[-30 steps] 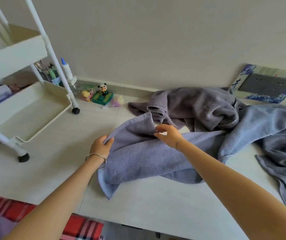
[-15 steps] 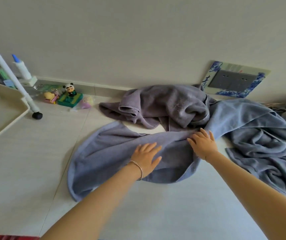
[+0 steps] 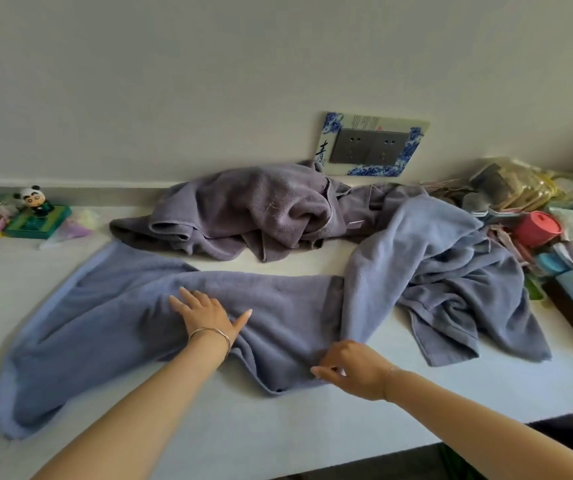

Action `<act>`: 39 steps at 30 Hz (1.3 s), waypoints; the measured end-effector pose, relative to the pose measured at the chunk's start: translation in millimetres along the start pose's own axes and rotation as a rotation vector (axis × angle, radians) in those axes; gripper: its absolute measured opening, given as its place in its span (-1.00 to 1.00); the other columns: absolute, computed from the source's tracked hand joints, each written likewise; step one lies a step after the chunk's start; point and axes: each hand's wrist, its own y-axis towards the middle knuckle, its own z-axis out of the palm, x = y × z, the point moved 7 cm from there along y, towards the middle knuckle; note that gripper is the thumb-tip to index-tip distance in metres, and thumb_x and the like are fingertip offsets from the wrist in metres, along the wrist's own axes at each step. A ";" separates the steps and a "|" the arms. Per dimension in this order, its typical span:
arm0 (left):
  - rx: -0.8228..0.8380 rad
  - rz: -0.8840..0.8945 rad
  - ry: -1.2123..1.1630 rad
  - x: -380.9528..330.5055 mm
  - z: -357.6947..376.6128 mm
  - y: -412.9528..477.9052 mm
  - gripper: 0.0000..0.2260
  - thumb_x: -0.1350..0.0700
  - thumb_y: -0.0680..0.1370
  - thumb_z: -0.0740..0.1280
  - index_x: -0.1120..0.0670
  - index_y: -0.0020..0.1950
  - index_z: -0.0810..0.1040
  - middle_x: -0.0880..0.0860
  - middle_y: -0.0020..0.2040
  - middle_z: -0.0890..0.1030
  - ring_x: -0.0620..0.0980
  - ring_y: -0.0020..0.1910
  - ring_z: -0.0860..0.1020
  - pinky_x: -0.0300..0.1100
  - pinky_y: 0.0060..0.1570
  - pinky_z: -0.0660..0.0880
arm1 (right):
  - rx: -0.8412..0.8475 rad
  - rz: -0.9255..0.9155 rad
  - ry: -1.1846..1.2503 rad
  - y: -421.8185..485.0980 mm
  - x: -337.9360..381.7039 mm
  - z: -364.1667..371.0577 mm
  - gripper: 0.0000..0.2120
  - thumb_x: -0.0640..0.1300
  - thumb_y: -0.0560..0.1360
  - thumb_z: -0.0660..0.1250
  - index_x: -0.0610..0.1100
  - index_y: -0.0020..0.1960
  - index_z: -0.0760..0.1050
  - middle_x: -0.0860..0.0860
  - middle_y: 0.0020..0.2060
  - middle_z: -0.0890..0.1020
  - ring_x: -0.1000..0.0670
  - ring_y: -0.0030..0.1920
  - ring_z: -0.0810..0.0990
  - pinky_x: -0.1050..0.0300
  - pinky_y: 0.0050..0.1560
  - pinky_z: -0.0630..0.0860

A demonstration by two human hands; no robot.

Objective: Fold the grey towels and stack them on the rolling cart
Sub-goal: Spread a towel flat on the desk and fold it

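A blue-grey towel [image 3: 112, 327] lies spread along the white bench [image 3: 278, 434], rumpled, its left end reaching toward the near edge. The left hand [image 3: 209, 315] rests flat on the middle of it, fingers [image 3: 188, 296] straight and fanned wide, palm down, with a thin bangle [image 3: 210, 332] on the wrist. The right hand [image 3: 351, 368] is at the towel's near hem, its fingers curled in narrow and pinching the cloth at the edge.

A second blue-grey towel [image 3: 451, 271] sits crumpled to the right and drapes over the right end of the spread one, so that end is covered. Whether the two are separate pieces cannot be told for sure. Behind both, against the wall, a purple-grey towel [image 3: 243, 209] lies in a loose heap, just apart from the spread towel's far edge.

On the wall above the heap is a grey socket plate [image 3: 371, 147] in a blue-and-white patterned surround. At the far left of the bench stands a small panda figure [image 3: 32, 199] on a green base [image 3: 40, 221], with soft pastel bits beside it. The right end of the bench is crowded with packets [image 3: 520, 188], a red round container [image 3: 538, 228] and other small clutter, touching the crumpled towel's far side.
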 end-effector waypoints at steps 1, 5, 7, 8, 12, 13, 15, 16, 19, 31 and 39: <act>-0.019 0.003 0.007 -5.7 -4.7 -2.9 -0.19 -0.42 0.48 -0.15 0.17 0.45 0.24 0.19 0.46 0.23 0.30 0.45 0.13 0.28 0.38 0.03 | -0.069 -0.050 0.036 0.7 6.1 -3.9 -0.58 0.14 0.59 0.11 -0.12 -0.16 0.58 0.00 -0.21 0.61 0.04 -0.16 0.48 0.20 -0.07 0.42; -0.238 0.385 -0.186 -58.8 -23.8 -16.8 -0.39 -0.22 0.53 -0.09 0.13 0.29 0.47 0.15 0.22 0.51 0.18 0.18 0.49 0.23 0.25 0.35 | -0.573 0.110 0.128 4.7 -28.4 -50.0 -0.69 0.06 0.56 0.15 -0.11 -0.07 0.58 0.02 -0.11 0.60 -0.02 -0.04 0.53 0.04 0.11 0.44; -0.210 0.576 -0.219 -86.6 -16.9 -23.7 -0.34 -0.21 0.49 -0.24 0.02 0.47 0.27 0.11 0.45 0.32 0.13 0.40 0.33 0.19 0.40 0.17 | -0.500 0.298 0.077 9.3 -55.3 -47.5 -0.69 0.05 0.59 0.15 -0.04 0.23 0.51 0.04 0.21 0.50 -0.03 0.26 0.41 0.08 0.33 0.25; -0.174 0.612 -0.218 -95.8 -8.5 -25.2 -0.38 -0.22 0.52 -0.27 -0.06 0.53 0.08 0.04 0.54 0.12 0.09 0.50 0.13 0.14 0.47 -0.01 | -0.410 0.362 0.063 11.3 -66.2 -37.8 -0.67 0.06 0.60 0.13 0.00 0.30 0.45 0.06 0.31 0.42 -0.03 0.35 0.32 0.09 0.37 0.16; -0.050 0.542 -0.194 -103.5 10.4 -23.9 -0.51 -0.19 0.62 -0.09 -0.10 0.53 0.01 -0.04 0.56 -0.09 0.07 0.53 -0.08 0.12 0.46 -0.17 | -0.243 0.398 0.050 2.3 -74.1 -12.4 -0.61 0.14 0.59 0.08 0.07 0.36 0.38 0.06 0.40 0.29 -0.04 0.42 0.23 0.06 0.40 0.15; -0.068 0.518 -0.189 -104.5 7.4 -25.2 -0.51 -0.19 0.62 -0.07 -0.07 0.52 0.10 -0.01 0.56 -0.02 0.10 0.52 -0.01 0.12 0.46 -0.12 | -0.243 0.384 0.029 -1.6 -72.1 -12.2 -0.61 0.15 0.59 0.08 0.07 0.35 0.39 0.05 0.36 0.32 -0.04 0.39 0.27 0.07 0.38 0.18; -0.130 0.489 -0.169 -109.4 -6.1 -25.7 -0.52 -0.20 0.61 -0.04 0.03 0.41 0.30 0.08 0.49 0.18 0.14 0.44 0.17 0.08 0.42 0.04 | -0.235 0.363 0.037 -6.9 -66.4 -18.7 -0.64 0.13 0.59 0.10 0.05 0.30 0.44 0.04 0.25 0.42 -0.04 0.30 0.38 0.11 0.31 0.22; -0.181 0.498 -0.159 -115.7 -15.6 -26.7 -0.53 -0.19 0.61 -0.02 0.08 0.34 0.37 0.12 0.42 0.27 0.15 0.37 0.25 0.04 0.37 0.12 | -0.227 0.353 0.061 -8.8 -66.0 -23.7 -0.67 0.10 0.59 0.12 0.03 0.27 0.46 0.03 0.20 0.47 -0.04 0.26 0.42 0.12 0.27 0.24; -0.327 0.561 -0.271 -136.8 -46.4 -26.4 -0.60 -0.13 0.61 0.03 0.15 0.20 0.41 0.13 0.21 0.44 0.13 0.20 0.39 -0.05 0.20 0.29 | -0.348 0.306 0.134 -11.0 -67.9 -57.6 -0.77 -0.02 0.57 0.21 -0.04 0.17 0.52 0.00 0.07 0.55 -0.06 0.16 0.48 0.11 0.17 0.29; 0.153 0.582 -0.893 -232.5 -76.7 17.9 -0.50 -0.12 0.64 -0.08 0.13 0.31 0.45 0.17 0.29 0.51 0.14 0.31 0.41 0.02 0.34 0.29 | -0.045 0.260 -0.231 20.0 -149.8 -112.3 -0.57 0.22 0.45 0.28 0.01 0.23 0.43 0.01 0.04 0.56 -0.06 0.20 0.41 0.03 0.36 0.13; 0.360 0.668 -0.920 -282.2 -72.0 9.1 -0.58 -0.07 0.64 0.04 0.18 0.21 0.53 0.15 0.20 0.58 0.09 0.22 0.50 -0.03 0.29 0.36 | -0.079 0.210 -0.250 -16.7 -194.9 -116.7 -0.59 0.33 0.44 0.23 0.02 -0.02 0.60 0.08 0.07 0.45 0.03 0.16 0.40 0.15 0.24 0.25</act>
